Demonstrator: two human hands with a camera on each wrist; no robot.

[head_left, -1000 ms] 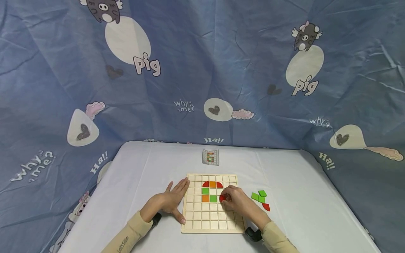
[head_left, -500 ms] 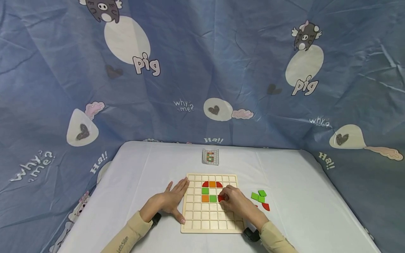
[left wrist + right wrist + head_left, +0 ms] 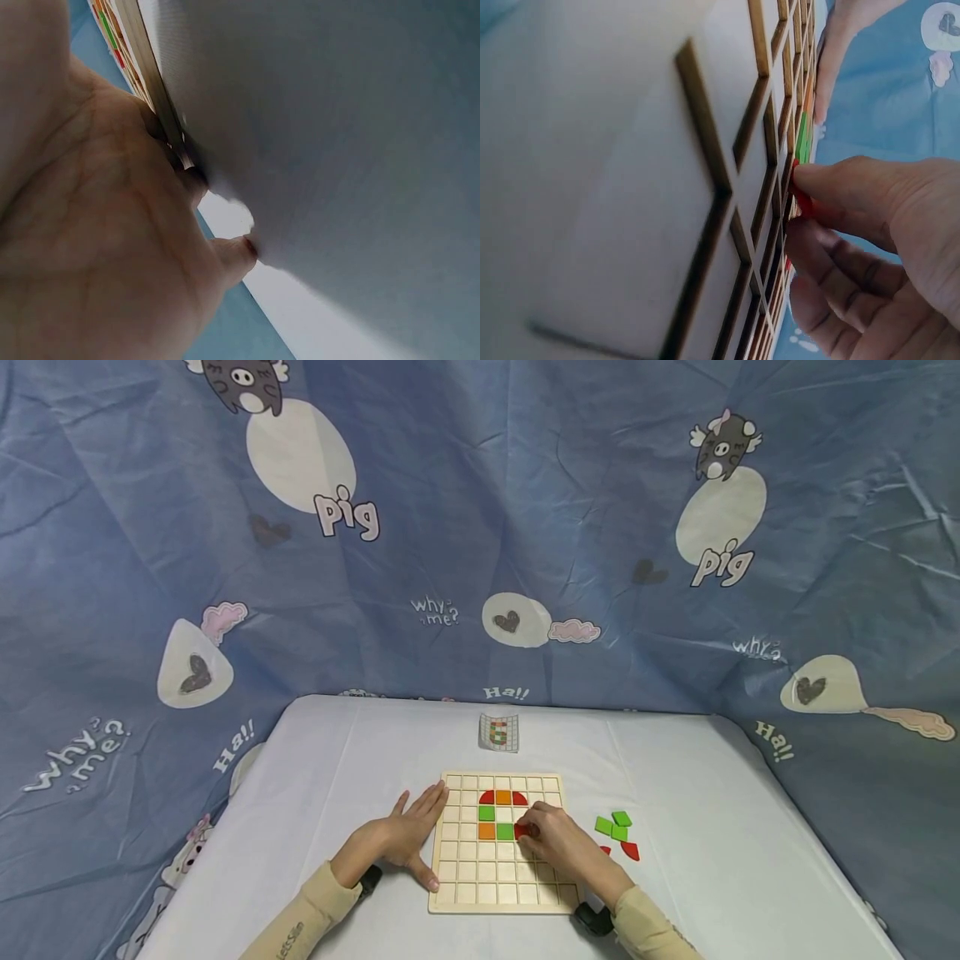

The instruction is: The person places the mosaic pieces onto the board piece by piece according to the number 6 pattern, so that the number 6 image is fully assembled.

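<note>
A wooden grid board (image 3: pixel 467 893) lies on the white table. On it are two red quarter-round pieces in the upper row with an orange square (image 3: pixel 503 797) between them, a green square (image 3: pixel 487 813) below, then an orange square (image 3: pixel 487 832) and a green square (image 3: pixel 505 832). My right hand (image 3: pixel 558 839) pinches a red piece (image 3: pixel 520 832) in the cell right of that green square; the right wrist view shows thumb and finger on the red piece (image 3: pixel 802 196). My left hand (image 3: pixel 408 833) lies spread against the board's left edge, palm (image 3: pixel 105 225) in the left wrist view.
Right of the board lie several green squares (image 3: pixel 603 826) and a red quarter-round piece (image 3: pixel 630 851), with another red piece (image 3: pixel 605 850) partly behind the right forearm. A small card (image 3: pixel 498 732) with a coloured grid pattern lies behind the board. A blue printed cloth hangs behind the table.
My right hand has shifted slightly left with the red piece, which now sits against the green square. A red piece by the right forearm has come into view. The left hand stays put.
</note>
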